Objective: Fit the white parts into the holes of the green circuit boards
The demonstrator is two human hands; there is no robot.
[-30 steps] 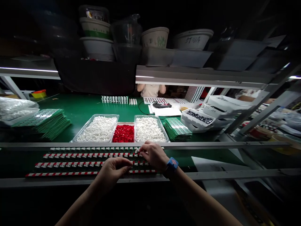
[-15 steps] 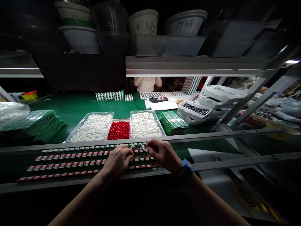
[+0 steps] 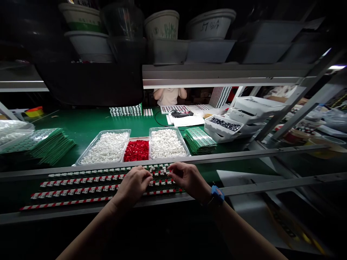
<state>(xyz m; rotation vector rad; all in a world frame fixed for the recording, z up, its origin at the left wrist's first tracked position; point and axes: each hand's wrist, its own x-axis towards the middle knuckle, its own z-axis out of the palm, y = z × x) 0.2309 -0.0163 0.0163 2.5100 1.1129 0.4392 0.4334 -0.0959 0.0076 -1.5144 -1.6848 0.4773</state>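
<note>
Green-topped tabletop (image 3: 89, 121) under a metal shelf (image 3: 222, 72) stacked with white bowls (image 3: 210, 24) and grey bins (image 3: 168, 50). Across the far side, a co-worker in a pale shirt (image 3: 169, 96) sits beyond a black-and-white stack of boards (image 3: 126, 111).

Nearest the person, four rows of circuit-board strips (image 3: 81, 184) lie between two metal rails (image 3: 162, 160), each carrying a line of small white and red pieces (too small here to identify further). Both hands sit over the strips, fingers curled down, tips on the pieces at the middle rows. Left hand (image 3: 132, 186) and right hand (image 3: 188, 178) are just beside each other; whether either pinches a piece, I cannot tell. Blue wristwatch (image 3: 217, 193) on the right wrist.

Beyond the far rail: two clear trays of white parts (image 3: 105, 148) flank a tray of red parts (image 3: 137, 151), with stacked green boards (image 3: 200, 141) to the right.
</note>
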